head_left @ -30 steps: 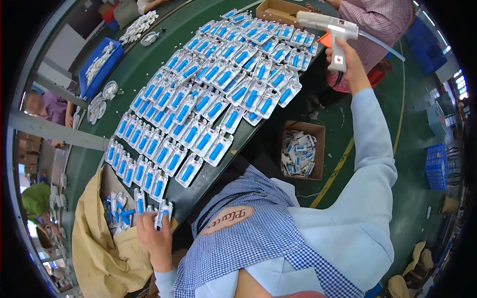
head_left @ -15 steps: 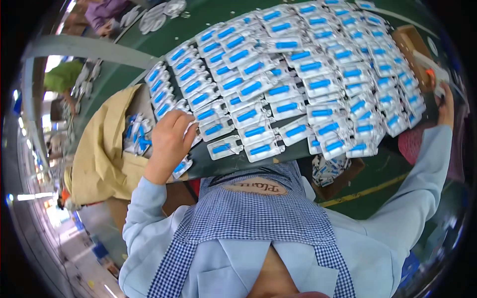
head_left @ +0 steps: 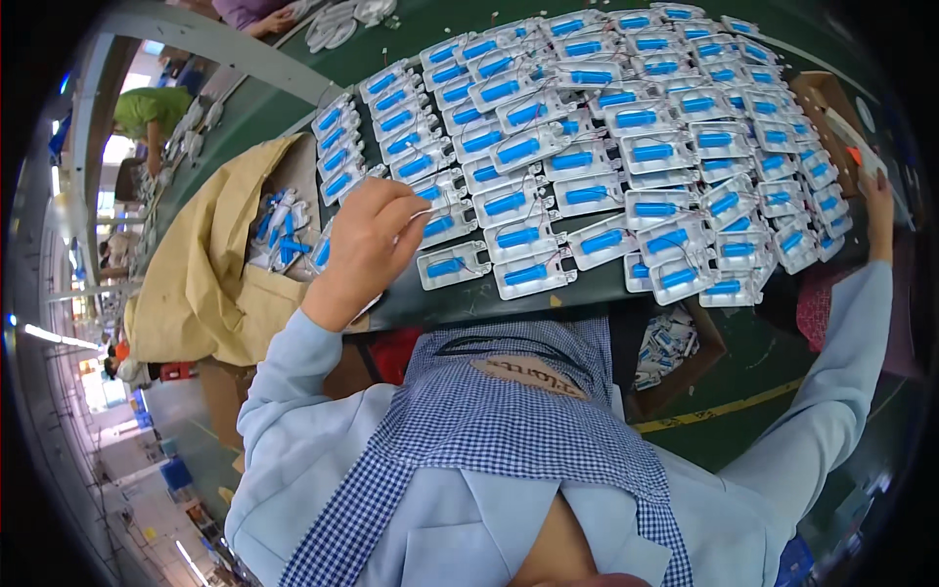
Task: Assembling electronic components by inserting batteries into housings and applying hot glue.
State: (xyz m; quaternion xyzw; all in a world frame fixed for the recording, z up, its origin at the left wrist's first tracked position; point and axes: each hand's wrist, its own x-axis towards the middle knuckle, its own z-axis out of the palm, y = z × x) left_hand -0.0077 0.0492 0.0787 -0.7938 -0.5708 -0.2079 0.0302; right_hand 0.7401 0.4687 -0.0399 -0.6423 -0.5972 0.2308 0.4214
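Many white plastic trays, each with a blue cylinder and thin wires, lie in overlapping rows on a dark table (head_left: 421,311). My left hand (head_left: 367,249) is over the near left rows, beside a single near tray (head_left: 454,266). Its fingers are curled, with a small white bit at the thumb and forefinger that I cannot identify. My right arm reaches far right. There my right hand (head_left: 877,203) closes at a pale, strip-like thing (head_left: 853,140) beside a cardboard box (head_left: 824,90); its exact hold is unclear.
A tan cloth or sack (head_left: 196,259) drapes at the left edge, around a pile of loose blue-and-white parts (head_left: 284,230). Below the table's front edge stands a carton (head_left: 699,357) of small parts. Other people work at the far left, one in a green top (head_left: 152,110).
The whole view has shifted, with the table appearing higher and further right. My left hand has moved slightly right over the trays. My right hand stays at the far right.
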